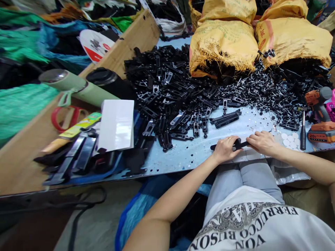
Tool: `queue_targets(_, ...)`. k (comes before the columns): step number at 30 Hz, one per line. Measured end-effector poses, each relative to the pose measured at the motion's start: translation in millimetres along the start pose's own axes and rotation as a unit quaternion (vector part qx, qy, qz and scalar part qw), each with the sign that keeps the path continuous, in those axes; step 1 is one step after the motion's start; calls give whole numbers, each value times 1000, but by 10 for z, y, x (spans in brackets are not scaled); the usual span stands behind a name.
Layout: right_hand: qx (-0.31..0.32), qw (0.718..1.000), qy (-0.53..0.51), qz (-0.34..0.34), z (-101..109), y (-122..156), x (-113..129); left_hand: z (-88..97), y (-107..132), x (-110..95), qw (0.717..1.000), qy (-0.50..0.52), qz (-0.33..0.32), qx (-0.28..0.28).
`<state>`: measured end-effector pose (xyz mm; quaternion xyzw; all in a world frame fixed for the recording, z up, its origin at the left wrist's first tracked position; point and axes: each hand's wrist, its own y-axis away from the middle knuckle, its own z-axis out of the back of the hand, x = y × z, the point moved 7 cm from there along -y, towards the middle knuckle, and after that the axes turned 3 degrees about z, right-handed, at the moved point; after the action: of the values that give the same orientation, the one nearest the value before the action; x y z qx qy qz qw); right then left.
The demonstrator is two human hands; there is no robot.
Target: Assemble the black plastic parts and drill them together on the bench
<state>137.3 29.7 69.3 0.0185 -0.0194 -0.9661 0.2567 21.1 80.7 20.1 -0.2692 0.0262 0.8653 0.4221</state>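
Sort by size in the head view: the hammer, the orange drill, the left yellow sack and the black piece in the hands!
1. Left yellow sack
2. Orange drill
3. Hammer

Unsure: the black piece. The left hand and right hand hide some of it, so I won't rank it.

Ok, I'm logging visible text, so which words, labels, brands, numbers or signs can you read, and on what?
"FERRUCCO BUSON": shirt; any further letters unclear.
"VON": same shirt.
"20V": drill battery.
Too blurred or small: the shirt's patterned lettering, and print on the left sack, right sack, yellow pack and red-white card.
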Motion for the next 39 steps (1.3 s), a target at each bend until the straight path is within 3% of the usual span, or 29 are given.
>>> queue_targets(4, -13, 1000, -12, -6, -4, -65, -74, -14, 7, 45, 999, 12, 37, -18)
queue_targets(7, -34, 999, -29, -1, -142, -59, -197, -93, -43, 45, 998, -8, 56, 26)
queue_targets(9, -49, 997, -51, -8, -277, -12, -315, -101, -200, 41, 997, -25, 46, 56)
queue_targets(11, -71, 994, -78, -31, -404, 78, -429, 11, -507, 116, 998, -35, 45, 40)
queue_targets(15, -114, 980, -133, -94, -592, 332, -490, 463, -1343, 672, 980, -74, 173, -69)
queue_targets(18, -145, 966, -174, -123, -643, 468, -415, 614, -1821, 1136, 952, -125, 275, -50)
queue_targets(21, -167, 957, -192, -136, -596, 446, -442, 628, -2069, 1404, 938, -141, 316, -25)
queue_targets(24, -190, 957, -168, -144, -448, 189, -728, 591, -2177, 1500, 938, -136, 319, -14)
queue_targets(28, -203, 954, -86, -202, -282, -484, -1457, 564, -2228, 1495, 942, -132, 308, -3)
queue_targets(30, -177, 953, -37, -245, -267, -847, -1813, 594, -2210, 1455, 946, -136, 296, -5)
queue_targets(32, -126, 962, -3, -243, -300, -1157, -2029, 687, -2134, 1389, 949, -138, 280, -37)
queue_targets(34, -85, 972, 7, -219, -338, -1331, -2106, 823, -1951, 1310, 953, -92, 268, -105)
queue_targets(36, -91, 974, -7, -206, -319, -1323, -2082, 899, -1627, 1259, 946, 38, 275, -165)
queue_targets(38, -151, 962, -56, -222, -243, -1134, -1984, 808, -1195, 1225, 912, 227, 302, -161)
queue_targets(39, -188, 949, -98, -233, -208, -987, -1901, 699, -960, 1184, 883, 322, 316, -130)
